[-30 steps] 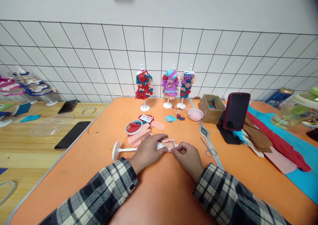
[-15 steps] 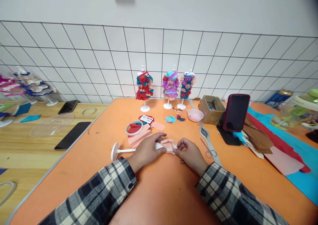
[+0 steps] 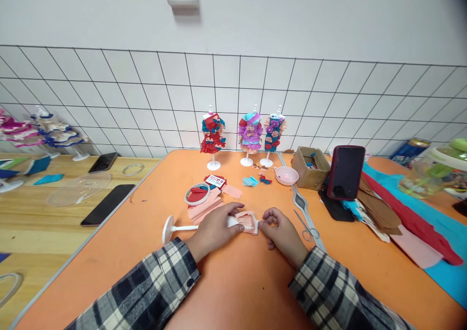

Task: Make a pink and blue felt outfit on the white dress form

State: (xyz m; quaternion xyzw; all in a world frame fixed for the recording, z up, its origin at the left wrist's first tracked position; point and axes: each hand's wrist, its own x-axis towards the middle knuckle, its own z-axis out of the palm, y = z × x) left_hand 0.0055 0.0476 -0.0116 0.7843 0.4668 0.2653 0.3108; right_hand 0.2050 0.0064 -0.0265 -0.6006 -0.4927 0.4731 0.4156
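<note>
Take the white dress form (image 3: 232, 221) lying on the orange table (image 3: 226, 281) as the clock's centre. Two dressed figures (image 3: 60, 131) stand far off at ten o'clock, and a black phone (image 3: 107, 205) lies flat at nine. Nearer in, also at nine, a round white base (image 3: 168, 229) stands on edge, its rod running under the left hand (image 3: 215, 228). A white ring (image 3: 197, 203) rests at ten on pleated pink cloth (image 3: 206, 211). The left hand is closed around the form's body, thumb on the near side, fingers on the far side. Pale pink cloth (image 3: 245, 219) lies over the form's upper part. Beyond, three clothed stands (image 3: 250, 131) reach from half past eleven to nearly one. At three, the right hand (image 3: 282, 232) has thumb and forefinger almost together at the form's end; whether they pinch it I cannot tell. A pink bowl (image 3: 286, 175) sits at half past one, scissors (image 3: 301, 219) at three, a brown box (image 3: 308, 177) at two, then an upright phone (image 3: 346, 172) past it, and red cloth (image 3: 428, 230) at three.
</note>
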